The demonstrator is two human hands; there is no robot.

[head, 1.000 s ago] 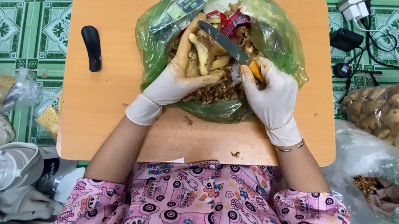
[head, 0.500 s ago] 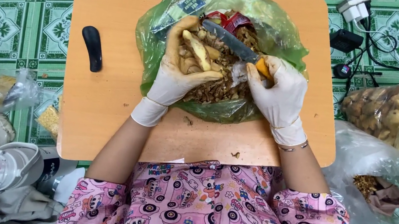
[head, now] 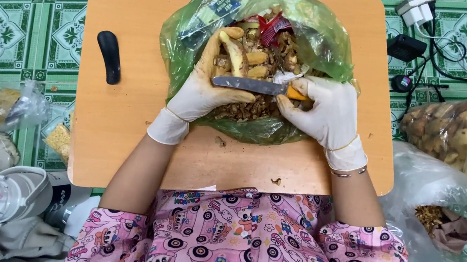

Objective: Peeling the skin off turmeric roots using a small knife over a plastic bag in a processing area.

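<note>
Head view: the gloved left hand (head: 206, 85) is closed around a pale root piece (head: 233, 53), held over the open green plastic bag (head: 326, 39) on the wooden board (head: 113, 122). The gloved right hand (head: 326, 112) grips the orange handle of a knife (head: 251, 85), its blade lying flat across toward the left hand's fingers, touching or just beside them. The bag holds more root pieces and brown peelings. A black object (head: 109, 56) lies on the board left of the bag. Risk: the blade edge sits close to the left fingertips; a slip on the irregular root could cut the glove. The thin bag could also be punctured by the knife tip.
</note>
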